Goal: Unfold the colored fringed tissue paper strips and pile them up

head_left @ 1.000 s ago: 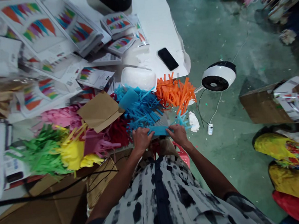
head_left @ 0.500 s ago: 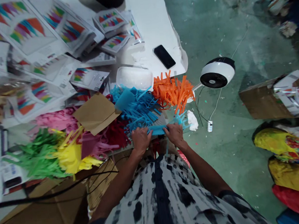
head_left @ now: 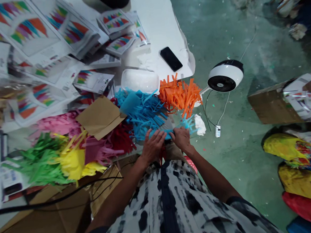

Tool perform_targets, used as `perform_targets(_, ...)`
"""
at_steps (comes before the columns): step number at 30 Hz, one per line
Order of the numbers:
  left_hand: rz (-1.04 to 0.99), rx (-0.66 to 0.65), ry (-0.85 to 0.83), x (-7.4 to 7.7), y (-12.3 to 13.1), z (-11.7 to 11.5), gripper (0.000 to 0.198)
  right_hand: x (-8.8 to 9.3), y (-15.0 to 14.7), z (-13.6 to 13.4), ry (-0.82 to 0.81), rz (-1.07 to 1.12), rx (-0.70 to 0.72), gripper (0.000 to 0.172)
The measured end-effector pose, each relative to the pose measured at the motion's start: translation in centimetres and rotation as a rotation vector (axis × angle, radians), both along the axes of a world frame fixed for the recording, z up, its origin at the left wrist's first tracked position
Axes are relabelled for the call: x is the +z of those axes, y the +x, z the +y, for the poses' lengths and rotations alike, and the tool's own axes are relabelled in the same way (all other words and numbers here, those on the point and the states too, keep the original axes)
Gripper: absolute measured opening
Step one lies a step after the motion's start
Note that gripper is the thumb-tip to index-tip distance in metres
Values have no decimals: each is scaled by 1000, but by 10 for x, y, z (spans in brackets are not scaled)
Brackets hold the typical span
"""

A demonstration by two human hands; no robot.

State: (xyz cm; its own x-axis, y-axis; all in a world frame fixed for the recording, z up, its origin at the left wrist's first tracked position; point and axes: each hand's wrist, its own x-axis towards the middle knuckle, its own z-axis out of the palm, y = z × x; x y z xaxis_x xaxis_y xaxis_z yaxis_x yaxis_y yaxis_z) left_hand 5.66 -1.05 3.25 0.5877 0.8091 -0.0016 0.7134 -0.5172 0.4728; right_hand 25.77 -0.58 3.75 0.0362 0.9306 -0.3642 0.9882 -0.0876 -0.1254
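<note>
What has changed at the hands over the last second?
The left hand has moved rightward, closer to the right hand, its fingers now laid over the blue strip, hiding more of it. The right hand keeps its grip; no release shows. The orange fringe and phone stayed put.

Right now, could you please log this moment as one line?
left grip: on blue paper; right grip: holding blue paper; ahead: orange fringe, phone

Your white-topped table (head_left: 157,11) carries a black rectangular smartphone (head_left: 171,59). Left of that phone you have white packages (head_left: 39,32) printed with rainbow-coloured tassels; nearer you lie a blue fringed-paper pile (head_left: 147,113) and an orange fringed-paper pile (head_left: 179,94). Right of it, your green floor (head_left: 218,27) bears a rounded white-and-black fan (head_left: 226,74) and a brown cardboard box (head_left: 268,103).
</note>
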Motion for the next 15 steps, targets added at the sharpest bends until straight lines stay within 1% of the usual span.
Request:
perform_targets(1,-9,-58,-14,-3,0,-3,46,0,0,-1,12,-1,-4,32)
perform_targets(2,-5,-85,-27,-6,0,-5,46,0,0,-2,35,-3,-10,31)
perform_targets(5,28,-90,-54,-11,0,-9,48,0,-1,-15,192,0,-9,28)
perform_targets(6,35,-96,-60,-11,0,-9,49,-1,-1,-23,252,16,22,30)
perform_targets(8,38,-107,-64,-11,-1,-11,50,-5,-1,-43,324,71,138,37)
perform_targets(10,42,-112,-60,-11,-3,-13,50,-11,1,-63,334,123,258,43)
perform_targets(11,45,-115,-56,-11,-5,-14,50,-14,3,-71,333,136,294,45)
perform_targets(13,49,-134,-48,-10,-9,-15,50,-20,9,-82,340,133,307,46)
perform_targets(15,42,-162,-49,-9,-14,-14,51,-22,18,-85,351,117,295,46)
